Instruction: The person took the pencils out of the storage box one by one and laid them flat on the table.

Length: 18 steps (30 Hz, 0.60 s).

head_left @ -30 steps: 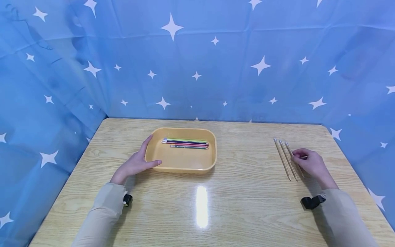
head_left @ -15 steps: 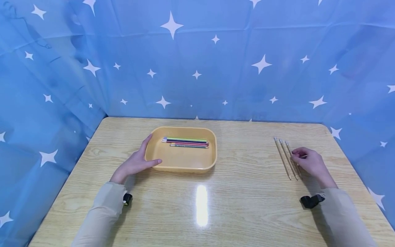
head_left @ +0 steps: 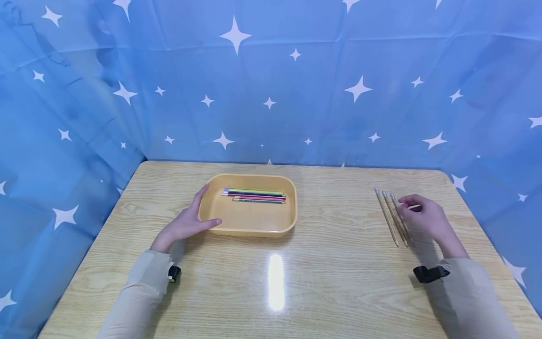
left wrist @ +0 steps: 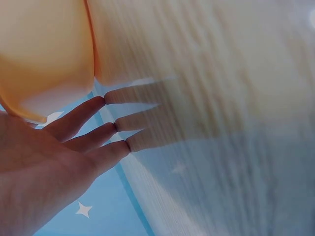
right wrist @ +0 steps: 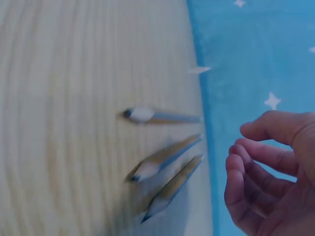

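My left hand (head_left: 188, 223) lies against the left end of a shallow yellow-orange tray (head_left: 254, 232), thumb along its front rim. The left wrist view shows its fingers (left wrist: 106, 153) straight, tips on the table beside the tray wall (left wrist: 44, 59). Several coloured pencils (head_left: 254, 193) lie side by side in the tray. At the right, three gold-coloured pencils lie on the table: a left one (head_left: 386, 217), a middle one (head_left: 394, 216) and a right one (head_left: 404, 225). My right hand (head_left: 427, 219) hovers just right of them, fingers loosely bent, with nothing between thumb and fingertips in the right wrist view.
The wooden table (head_left: 330, 282) carries a bright light reflection near its front middle. A blue star-patterned cloth (head_left: 271, 84) stands behind the table and hangs along both sides.
The rightmost gold pencil has shifted left, closer to the middle one. My right hand has then let go of it and lifted slightly. My left hand and the tray have stayed put.
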Each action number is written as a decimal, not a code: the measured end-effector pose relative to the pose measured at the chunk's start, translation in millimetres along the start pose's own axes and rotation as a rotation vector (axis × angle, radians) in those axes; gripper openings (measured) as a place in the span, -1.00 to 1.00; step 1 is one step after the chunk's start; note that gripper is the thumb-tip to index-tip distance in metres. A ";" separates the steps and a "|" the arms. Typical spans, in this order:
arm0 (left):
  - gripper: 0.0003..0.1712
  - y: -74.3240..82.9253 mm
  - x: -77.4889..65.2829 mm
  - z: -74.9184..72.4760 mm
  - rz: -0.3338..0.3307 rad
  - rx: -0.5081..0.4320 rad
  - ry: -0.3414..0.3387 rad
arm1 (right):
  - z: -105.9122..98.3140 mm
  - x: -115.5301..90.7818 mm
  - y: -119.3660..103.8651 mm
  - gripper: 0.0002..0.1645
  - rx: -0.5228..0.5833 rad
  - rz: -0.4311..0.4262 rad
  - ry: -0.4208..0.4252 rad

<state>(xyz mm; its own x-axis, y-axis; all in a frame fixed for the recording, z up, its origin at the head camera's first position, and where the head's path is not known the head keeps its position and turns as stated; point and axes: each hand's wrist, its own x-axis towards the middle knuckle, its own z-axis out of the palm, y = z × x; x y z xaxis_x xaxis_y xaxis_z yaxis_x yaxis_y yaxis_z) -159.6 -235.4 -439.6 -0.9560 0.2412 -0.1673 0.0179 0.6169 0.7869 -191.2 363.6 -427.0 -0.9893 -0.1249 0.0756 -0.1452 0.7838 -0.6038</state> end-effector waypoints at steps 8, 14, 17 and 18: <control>0.24 -0.2 0.1 1.9 -0.015 0.003 -0.001 | 5.0 1.7 -24.2 -0.70 0.011 -0.091 -0.004; 0.25 -0.1 0.6 1.3 -0.007 0.005 -0.001 | 17.7 2.3 -42.1 -0.71 0.040 -0.149 -0.035; 0.25 0.8 1.0 0.6 -0.016 0.010 0.001 | 25.8 3.8 -51.4 -0.71 0.079 -0.180 -0.064; 0.25 1.2 1.1 0.3 -0.020 0.013 0.000 | 28.9 4.3 -54.2 -0.71 0.091 -0.185 -0.074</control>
<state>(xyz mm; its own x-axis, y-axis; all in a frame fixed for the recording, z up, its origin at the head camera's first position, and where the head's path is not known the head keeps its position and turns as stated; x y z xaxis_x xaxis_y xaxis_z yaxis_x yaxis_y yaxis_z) -160.5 -234.2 -439.0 -0.9562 0.2286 -0.1826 0.0028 0.6311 0.7757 -187.1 303.0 -416.9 -0.9415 -0.3087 0.1351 -0.3187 0.6858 -0.6543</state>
